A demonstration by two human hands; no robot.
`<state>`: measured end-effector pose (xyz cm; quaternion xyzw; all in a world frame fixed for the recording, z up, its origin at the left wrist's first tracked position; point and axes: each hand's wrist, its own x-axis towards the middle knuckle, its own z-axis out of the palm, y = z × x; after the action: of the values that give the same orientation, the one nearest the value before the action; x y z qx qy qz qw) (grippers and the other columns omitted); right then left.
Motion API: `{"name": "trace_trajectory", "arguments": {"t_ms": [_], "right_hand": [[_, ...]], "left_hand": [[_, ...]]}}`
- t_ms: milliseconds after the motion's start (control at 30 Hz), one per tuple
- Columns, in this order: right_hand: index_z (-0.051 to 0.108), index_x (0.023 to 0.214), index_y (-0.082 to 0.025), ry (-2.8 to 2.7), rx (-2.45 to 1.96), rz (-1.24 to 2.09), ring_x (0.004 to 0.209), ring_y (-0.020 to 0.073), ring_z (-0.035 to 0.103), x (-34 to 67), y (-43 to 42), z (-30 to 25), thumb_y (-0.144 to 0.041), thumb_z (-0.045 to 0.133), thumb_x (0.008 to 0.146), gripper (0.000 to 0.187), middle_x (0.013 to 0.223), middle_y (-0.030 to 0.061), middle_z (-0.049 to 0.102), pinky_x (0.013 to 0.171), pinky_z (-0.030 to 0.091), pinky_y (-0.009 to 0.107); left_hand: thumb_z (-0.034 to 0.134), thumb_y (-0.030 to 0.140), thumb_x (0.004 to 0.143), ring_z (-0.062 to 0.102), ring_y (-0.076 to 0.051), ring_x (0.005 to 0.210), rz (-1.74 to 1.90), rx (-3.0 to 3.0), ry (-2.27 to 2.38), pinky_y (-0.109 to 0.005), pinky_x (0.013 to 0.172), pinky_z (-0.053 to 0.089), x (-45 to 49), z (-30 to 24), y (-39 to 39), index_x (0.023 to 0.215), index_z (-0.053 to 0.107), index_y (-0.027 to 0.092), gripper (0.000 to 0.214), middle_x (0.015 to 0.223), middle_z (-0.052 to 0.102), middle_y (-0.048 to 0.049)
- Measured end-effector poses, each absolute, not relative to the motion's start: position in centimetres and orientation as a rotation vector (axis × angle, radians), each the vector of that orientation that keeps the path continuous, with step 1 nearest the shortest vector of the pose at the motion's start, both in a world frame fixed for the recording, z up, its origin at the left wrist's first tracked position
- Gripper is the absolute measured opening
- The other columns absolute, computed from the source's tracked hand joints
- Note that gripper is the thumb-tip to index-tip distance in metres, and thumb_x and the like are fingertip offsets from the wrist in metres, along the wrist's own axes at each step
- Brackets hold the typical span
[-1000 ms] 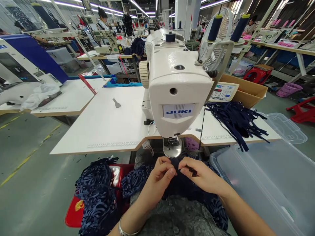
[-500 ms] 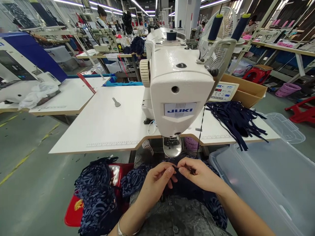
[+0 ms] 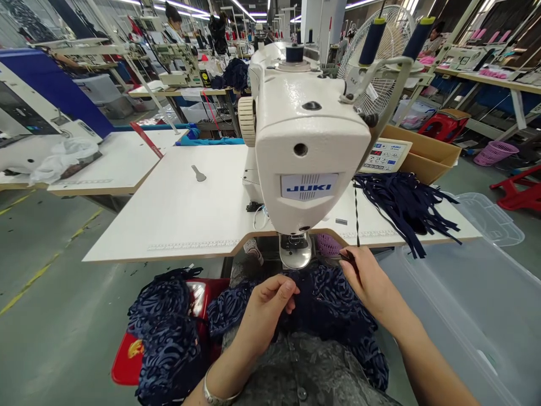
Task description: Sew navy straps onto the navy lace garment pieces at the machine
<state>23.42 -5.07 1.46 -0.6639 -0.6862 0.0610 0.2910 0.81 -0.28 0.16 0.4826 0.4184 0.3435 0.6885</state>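
My left hand (image 3: pixel 267 307) pinches the dark blue patterned lace fabric (image 3: pixel 329 304) lying over my lap, just below the presser foot (image 3: pixel 296 255) of the white JUKI sewing machine (image 3: pixel 306 146). My right hand (image 3: pixel 368 279) is off to the right of the foot, fingers closed on a thin dark strap (image 3: pixel 356 217) that runs up towards the table edge. More of the lace (image 3: pixel 167 324) is heaped on a red stool (image 3: pixel 127 361) at my left.
A pile of dark blue straps (image 3: pixel 406 206) lies on the white table (image 3: pixel 190 208) right of the machine. A clear plastic bin (image 3: pixel 465 316) stands at my right. A control panel (image 3: pixel 384 155), cardboard box (image 3: pixel 426 152) and fan (image 3: pixel 380 51) sit behind. Other workers sit far back.
My right hand has left the left hand and moved right and up, towards the table edge, drawing the thin strap with it. The left hand stays on the lace.
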Motion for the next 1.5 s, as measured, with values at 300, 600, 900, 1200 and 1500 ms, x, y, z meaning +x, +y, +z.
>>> {"name": "trace_trajectory", "arguments": {"t_ms": [300, 600, 900, 1200, 1500], "right_hand": [[0.050, 0.112, -0.013, -2.294, -1.551, -0.240, 0.059, 0.0161, 0.058, 19.2, -5.8, 2.7, -0.024, 0.035, 0.101, 0.022, 0.071, 0.0022, 0.057, 0.052, 0.042, 0.028], [0.051, 0.105, -0.013, -2.316, -1.563, -0.282, 0.056, 0.0149, 0.058, 18.5, -5.2, 2.7, -0.023, 0.023, 0.103, 0.030, 0.068, 0.0018, 0.058, 0.046, 0.039, 0.027], [0.053, 0.104, -0.012, -2.350, -1.591, -0.234, 0.058, 0.0168, 0.060, 18.4, -5.2, 2.7, -0.021, 0.032, 0.100, 0.024, 0.070, 0.0024, 0.057, 0.047, 0.041, 0.028], [0.053, 0.105, -0.013, -2.363, -1.620, -0.225, 0.056, 0.0164, 0.059, 18.4, -5.4, 3.5, -0.021, 0.035, 0.099, 0.020, 0.070, 0.0021, 0.056, 0.045, 0.040, 0.027], [0.053, 0.101, -0.014, -2.393, -1.610, -0.197, 0.056, 0.0160, 0.059, 18.3, -5.3, 3.3, -0.021, 0.033, 0.100, 0.022, 0.071, 0.0021, 0.057, 0.046, 0.040, 0.028]], "left_hand": [[0.060, 0.042, 0.084, 0.047, -0.010, 0.053, 0.738, 1.220, 1.028, -0.020, 0.054, 0.036, 1.2, 1.0, -0.4, 0.071, 0.065, 0.017, 0.029, 0.056, 0.053, 0.0040], [0.059, 0.043, 0.085, 0.047, -0.011, 0.054, 0.722, 1.264, 1.038, -0.020, 0.054, 0.037, 1.2, 1.4, -0.4, 0.070, 0.064, 0.017, 0.030, 0.056, 0.052, 0.0035], [0.060, 0.041, 0.084, 0.047, -0.011, 0.054, 0.734, 1.284, 1.039, -0.020, 0.054, 0.038, 1.3, 1.6, -0.3, 0.069, 0.063, 0.017, 0.028, 0.056, 0.051, 0.0034], [0.059, 0.039, 0.084, 0.050, -0.013, 0.056, 0.730, 1.379, 1.077, -0.022, 0.055, 0.039, 1.3, 2.0, -0.2, 0.069, 0.065, 0.018, 0.026, 0.059, 0.053, 0.0014], [0.057, 0.033, 0.086, 0.052, -0.013, 0.059, 0.760, 1.544, 1.074, -0.022, 0.056, 0.039, 1.3, 2.1, -0.3, 0.069, 0.063, 0.019, 0.023, 0.066, 0.054, 0.0005]]}}
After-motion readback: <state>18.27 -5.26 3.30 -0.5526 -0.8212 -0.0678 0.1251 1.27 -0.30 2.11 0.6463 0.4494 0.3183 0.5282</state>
